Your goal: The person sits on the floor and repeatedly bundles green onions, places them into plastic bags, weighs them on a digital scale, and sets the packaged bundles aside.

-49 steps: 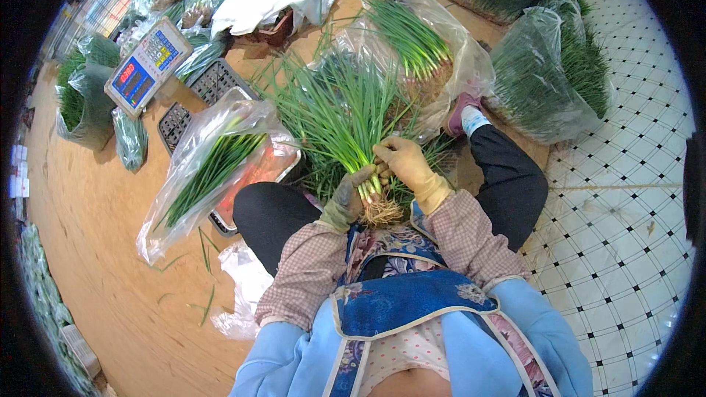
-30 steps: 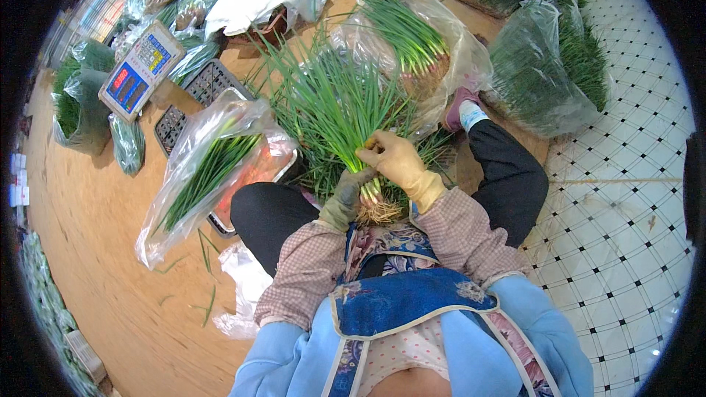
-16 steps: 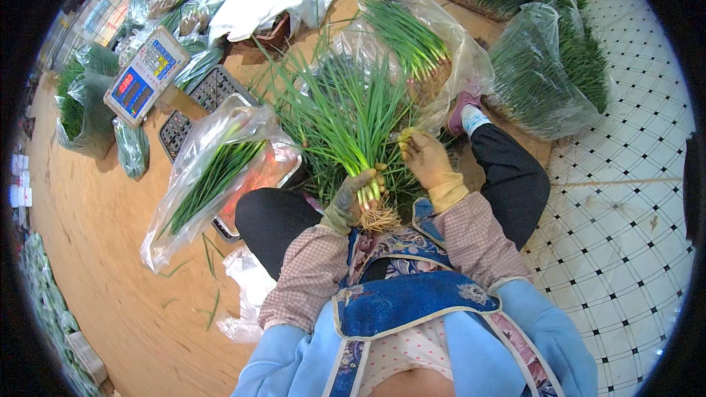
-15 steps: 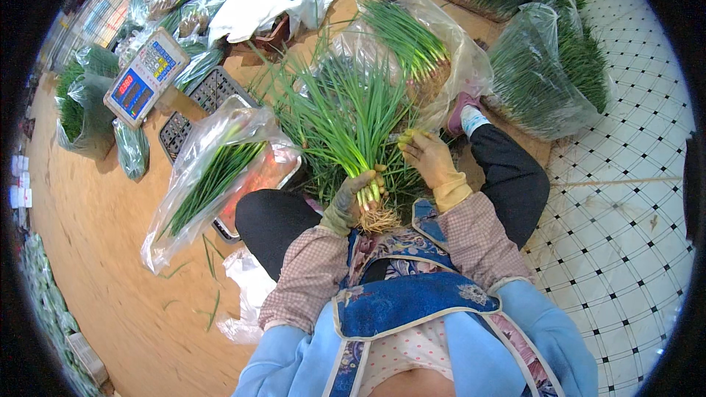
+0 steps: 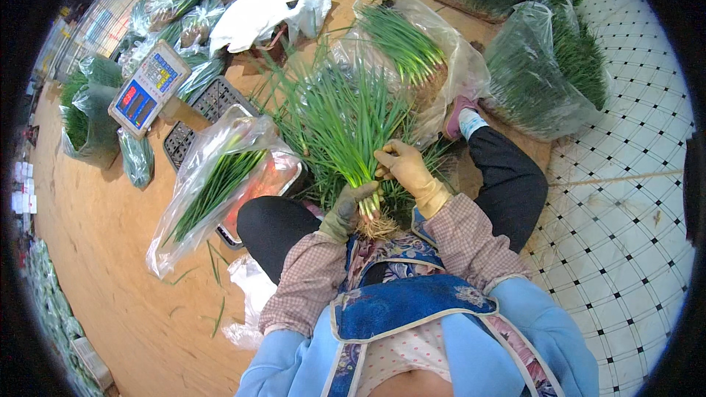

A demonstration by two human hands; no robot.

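A bunch of spring onions (image 5: 351,129) stands tilted over my lap, leaves fanned away from me and pale roots toward me. My gloved left hand (image 5: 348,211) is closed round the lower stalks, just above the roots. At the bunch's right side my right hand (image 5: 409,170), in a yellowish glove, has its fingers curled against the stalks; the fingertips are partly hidden. More loose green leaves lie beneath the bunch, between my legs. Beyond it, an opened clear plastic bag (image 5: 465,66) has more spring onions (image 5: 403,43) on it.
Left of my knee, a clear bag of greens (image 5: 220,185) rests on a tray. A digital scale (image 5: 149,88) stands behind it. Large bags of greens (image 5: 540,77) stand at the right, by the tiled floor (image 5: 618,213). White plastic (image 5: 257,11) and bagged bundles lie at the far left.
My right hand has moved left and slightly toward me, from beside the leaves onto the stalks. My left hand keeps its hold on the bunch.
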